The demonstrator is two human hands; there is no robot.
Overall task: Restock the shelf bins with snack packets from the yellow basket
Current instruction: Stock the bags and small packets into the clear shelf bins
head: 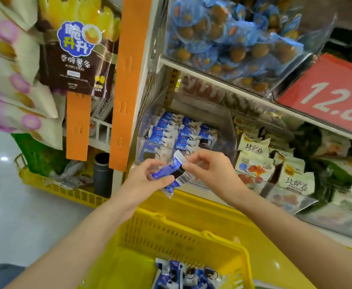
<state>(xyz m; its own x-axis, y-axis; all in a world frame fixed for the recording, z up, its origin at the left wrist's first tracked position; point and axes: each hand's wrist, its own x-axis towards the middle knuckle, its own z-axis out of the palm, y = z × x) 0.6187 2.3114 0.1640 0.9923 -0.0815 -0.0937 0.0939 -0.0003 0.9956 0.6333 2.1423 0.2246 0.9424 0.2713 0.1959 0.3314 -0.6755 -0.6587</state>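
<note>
Both hands are working one blue-and-white snack packet (171, 171) just in front of the clear shelf bin (225, 142). Left hand (148, 177) is gripping its lower end, possibly with a second packet underneath; hard to tell. Right hand (210, 167) is pinching the white top edge. Bin is holding rows of matching packets (171, 132). Yellow basket (171, 232) is sitting below, with loose packets (187, 276) lying inside.

Pale glossy floor (8, 195) stretching away at left, catching overhead light as small bright spots (3, 158). White metal shelving (191, 68) rising at right, its tiers slanting across view. Orange slotted strips (127, 80) hanging down along shelving upright. Red price sign (327, 94) reading 12.8, sitting tilted at shelf edge. Lighting falling soft and even.
</note>
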